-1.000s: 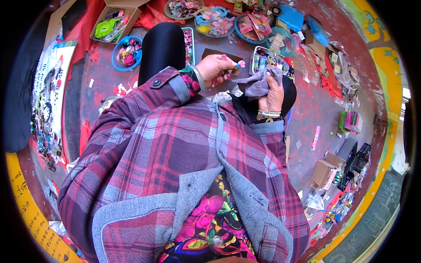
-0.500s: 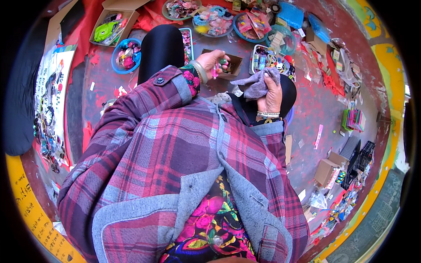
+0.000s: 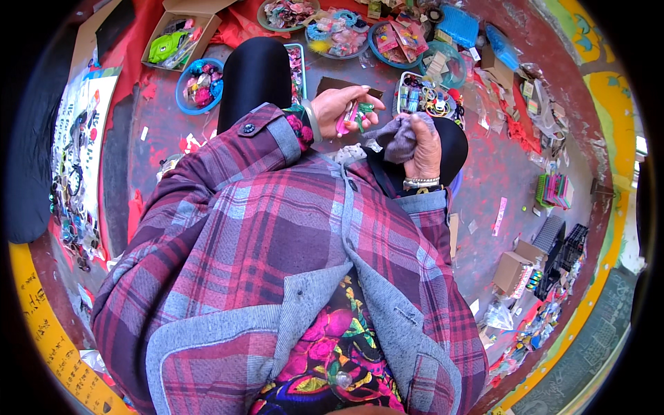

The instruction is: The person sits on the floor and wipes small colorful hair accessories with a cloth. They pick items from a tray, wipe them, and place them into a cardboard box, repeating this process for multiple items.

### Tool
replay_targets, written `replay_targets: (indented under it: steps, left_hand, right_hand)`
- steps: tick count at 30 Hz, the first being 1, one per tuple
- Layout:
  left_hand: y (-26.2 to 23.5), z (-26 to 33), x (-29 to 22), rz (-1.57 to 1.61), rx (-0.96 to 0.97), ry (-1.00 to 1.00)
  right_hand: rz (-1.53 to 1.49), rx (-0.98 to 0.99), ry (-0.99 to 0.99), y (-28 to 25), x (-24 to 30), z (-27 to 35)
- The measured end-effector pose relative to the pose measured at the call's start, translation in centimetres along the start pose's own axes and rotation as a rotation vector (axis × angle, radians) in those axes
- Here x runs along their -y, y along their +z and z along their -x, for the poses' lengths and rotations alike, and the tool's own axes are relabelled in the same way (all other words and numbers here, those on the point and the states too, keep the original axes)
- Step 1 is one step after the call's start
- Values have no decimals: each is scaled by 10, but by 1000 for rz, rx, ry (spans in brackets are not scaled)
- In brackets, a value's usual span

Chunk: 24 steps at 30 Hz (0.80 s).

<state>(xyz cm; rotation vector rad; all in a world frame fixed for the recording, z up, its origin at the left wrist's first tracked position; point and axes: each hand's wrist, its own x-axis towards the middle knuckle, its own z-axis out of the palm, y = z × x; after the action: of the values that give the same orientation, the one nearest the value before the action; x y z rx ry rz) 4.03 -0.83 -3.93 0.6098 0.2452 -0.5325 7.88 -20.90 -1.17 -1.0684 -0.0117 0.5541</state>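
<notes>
My left hand (image 3: 333, 111), palm up with fingers curled, holds a few small slim pieces. One is a pink piece (image 3: 347, 119) and another a green piece (image 3: 364, 111); their exact kind is too small to tell. A small cardboard box (image 3: 332, 84) lies just beyond this hand, partly covered by it. My right hand (image 3: 423, 152) grips a crumpled grey-purple cloth (image 3: 399, 142) above my right knee. Cloth and left hand are close to each other but apart.
Ahead stand a blue basin (image 3: 181, 93), a white basket (image 3: 397, 97) of hair ties and small goods, and several more basins. A long white tray (image 3: 302, 62) is beside my left knee. Sunglasses (image 3: 72, 187) lie at the left. Cardboard boxes (image 3: 510, 271) and black racks sit at the right.
My left hand has moved slightly right and turned more palm up, showing the green piece more. The cloth has been drawn in and bunched up in my right hand.
</notes>
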Motion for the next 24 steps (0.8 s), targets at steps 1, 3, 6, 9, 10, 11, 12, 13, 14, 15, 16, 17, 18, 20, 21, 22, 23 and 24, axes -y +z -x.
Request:
replay_targets:
  steps: [1, 3, 6, 9, 10, 11, 12, 13, 14, 15, 16, 17, 18, 20, 21, 22, 23, 24]
  left_hand:
    - [2, 2, 0, -9, 20, 0]
    - [8, 8, 0, 5, 50, -29]
    - [20, 16, -2, -21, 14, -103]
    - [20, 18, 2, 7, 9, -157]
    - [21, 19, 2, 0, 19, -171]
    - [14, 15, 7, 11, 47, -168]
    - [13, 15, 7, 0, 68, -180]
    - [12, 15, 7, -12, 89, -192]
    - [11, 16, 7, -24, 110, -203]
    - [15, 18, 4, -60, 65, -204]
    - [15, 18, 5, -61, 41, -189]
    - [16, 18, 6, -63, 17, -173]
    - [16, 18, 6, -65, -9, -155]
    - [9, 14, 7, -80, 31, -103]
    - [9, 13, 6, -89, 56, -81]
    - [10, 13, 6, -134, 48, -47]
    - [12, 13, 6, -179, 40, -13]
    - [15, 15, 5, -224, 28, 21]
  right_hand:
    - [116, 30, 58, 0, 4, 1]
    - [364, 58, -109, 7, 4, 6]
    - [769, 153, -477, 29, 5, 11]
    - [1157, 317, -636, 37, 8, 14]
    - [1164, 349, -633, 35, 7, 14]
    - [1170, 382, -630, 34, 7, 15]
    - [1179, 412, -626, 34, 7, 15]
    - [1215, 399, -648, 35, 8, 15]
    - [1177, 372, -618, 35, 10, 16]
    - [1139, 345, -588, 35, 11, 17]
    - [1100, 319, -558, 34, 13, 17]
    - [1073, 261, -568, 27, 9, 15]
    - [919, 198, -433, 27, 12, 14]
    - [607, 73, -168, 27, 16, 14]
    - [462, 21, -86, 24, 17, 12]
    - [402, -11, -35, 21, 17, 11]
    - [341, -42, 16, 19, 18, 10]
    - [278, -71, 68, 17, 17, 9]
